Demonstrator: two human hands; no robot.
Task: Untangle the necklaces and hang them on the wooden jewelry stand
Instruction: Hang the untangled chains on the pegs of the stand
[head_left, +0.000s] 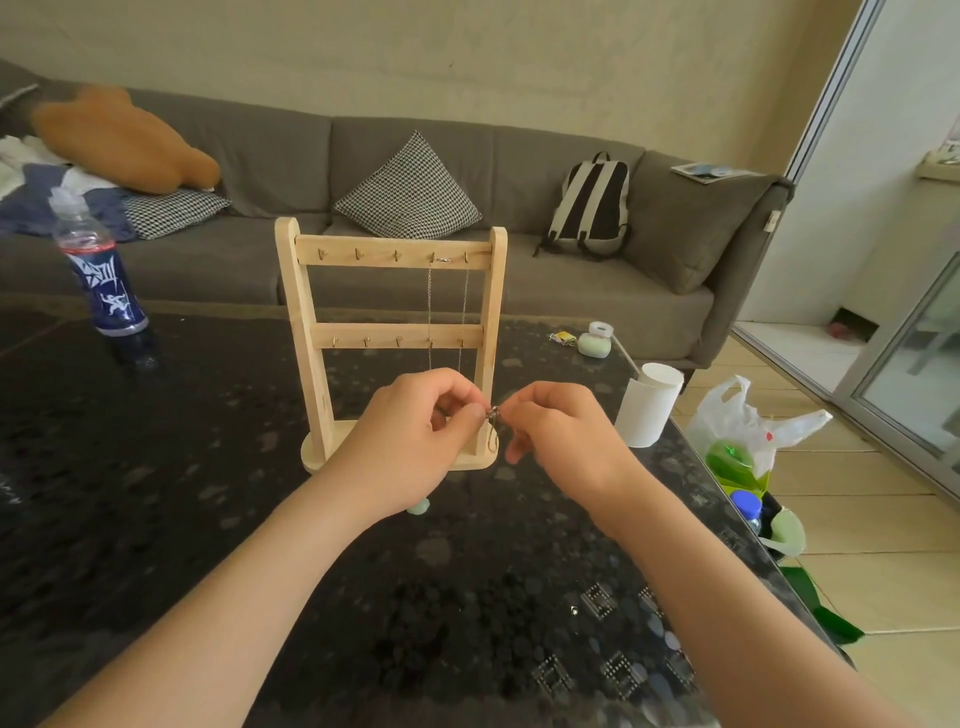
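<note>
The wooden jewelry stand (306, 332) rises upright on the dark table, with two rails of small hooks. One thin silver necklace (430, 306) hangs from the two rightmost hooks of the top rail, its lower end hidden behind my hands. My left hand (415, 441) and my right hand (561, 436) meet in front of the stand's base, each pinching an end of a second necklace (492, 415) at its clasp. A short loop of that chain droops between my fingers. A pale green bead or pendant (418, 505) shows just under my left wrist.
A dark blue drink bottle (98, 270) stands at the table's far left. A white paper cup (649, 410) sits right of the stand near the table's edge, a small green container (595, 343) behind it. Plastic bags (748, 431) lie on the floor at right. A grey sofa (571, 291) runs behind.
</note>
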